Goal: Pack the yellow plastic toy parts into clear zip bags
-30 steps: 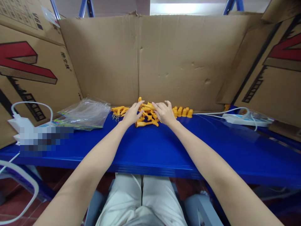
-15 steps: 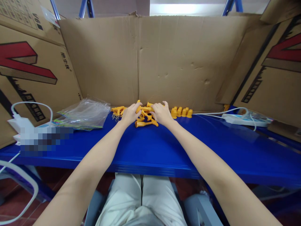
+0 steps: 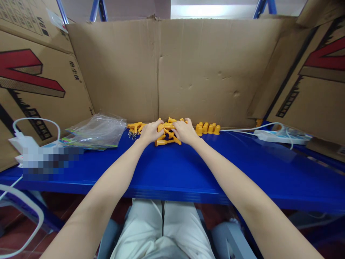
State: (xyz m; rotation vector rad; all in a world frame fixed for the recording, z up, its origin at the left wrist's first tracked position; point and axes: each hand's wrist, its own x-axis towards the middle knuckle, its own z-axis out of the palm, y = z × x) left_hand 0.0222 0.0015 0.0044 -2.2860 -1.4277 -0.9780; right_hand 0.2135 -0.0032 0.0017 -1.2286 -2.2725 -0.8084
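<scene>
Both my arms reach forward over a blue table (image 3: 172,169) to a heap of orange plastic parts (image 3: 166,138) at the foot of a cardboard wall. My left hand (image 3: 150,132) has its fingers curled round an orange part (image 3: 167,126) at the top of the heap. My right hand (image 3: 184,131) is closed on the same part from the other side. A long orange piece lies on the table just in front of the hands. More orange parts (image 3: 135,126) lie to the left of my left hand.
A row of small orange caps (image 3: 208,128) stands right of the heap. Clear plastic bags (image 3: 97,130) lie at the left, a white charger with cable (image 3: 22,141) further left. A white power strip (image 3: 280,137) with cord sits at the right. Cardboard walls enclose the table.
Both hands have gone from spread fingers over the heap to closed fingers. They now grip one orange part between them.
</scene>
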